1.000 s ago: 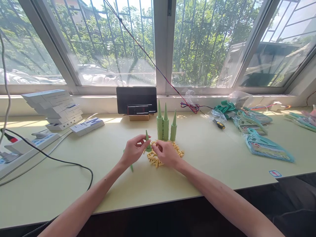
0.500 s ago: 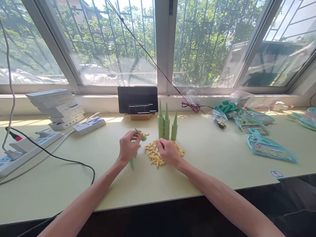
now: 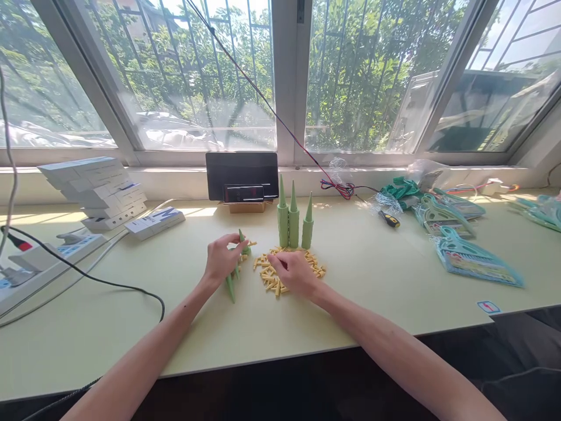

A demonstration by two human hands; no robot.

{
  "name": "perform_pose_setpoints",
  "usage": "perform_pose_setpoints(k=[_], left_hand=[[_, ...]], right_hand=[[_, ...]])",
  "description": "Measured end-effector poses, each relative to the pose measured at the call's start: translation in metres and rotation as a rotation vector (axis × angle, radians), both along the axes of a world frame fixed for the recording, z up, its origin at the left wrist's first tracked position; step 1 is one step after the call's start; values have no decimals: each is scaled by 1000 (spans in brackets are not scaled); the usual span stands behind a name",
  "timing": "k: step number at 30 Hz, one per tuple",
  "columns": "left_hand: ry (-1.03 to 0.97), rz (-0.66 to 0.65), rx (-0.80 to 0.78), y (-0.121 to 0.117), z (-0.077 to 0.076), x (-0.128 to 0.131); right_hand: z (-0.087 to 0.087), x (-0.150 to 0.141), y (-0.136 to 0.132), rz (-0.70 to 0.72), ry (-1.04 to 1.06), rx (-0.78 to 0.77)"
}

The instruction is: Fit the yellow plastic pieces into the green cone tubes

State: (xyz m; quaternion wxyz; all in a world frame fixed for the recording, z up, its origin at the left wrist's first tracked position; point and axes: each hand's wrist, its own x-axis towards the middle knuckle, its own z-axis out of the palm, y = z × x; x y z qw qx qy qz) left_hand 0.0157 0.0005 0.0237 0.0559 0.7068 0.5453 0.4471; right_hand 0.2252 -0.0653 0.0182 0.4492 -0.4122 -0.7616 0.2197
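Note:
My left hand (image 3: 222, 257) pinches a small green pointed cone (image 3: 241, 236) with a wider round base, tip up. Beneath and beside that hand lie more green cones (image 3: 230, 288), partly hidden by the fingers. My right hand (image 3: 296, 272) is closed above a pile of small tan pegs (image 3: 277, 286). Whatever its fingers hold is too small or hidden to name. Behind the pile stand three green towers (image 3: 293, 225) with pointed tops, the right one shorter and slightly apart.
At the back, a black tablet (image 3: 242, 169) and a phone (image 3: 243, 193) lean on a small stand. White boxes (image 3: 100, 193) and a power strip (image 3: 65, 257) with cables are on the left. A screwdriver (image 3: 389, 219) and bagged dustpan sets (image 3: 477, 260) lie right.
My left hand has lowered slightly toward the table with the green cone, which now points more upright. My right hand has shifted a little left over the pegs. The view has moved slightly.

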Motion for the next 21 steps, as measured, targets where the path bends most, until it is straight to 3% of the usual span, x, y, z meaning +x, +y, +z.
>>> perform_pose_setpoints(k=[21], left_hand=[[56,59,-53,-4,3,3]], right_hand=[[0,1,-1,7,-16,-34]])
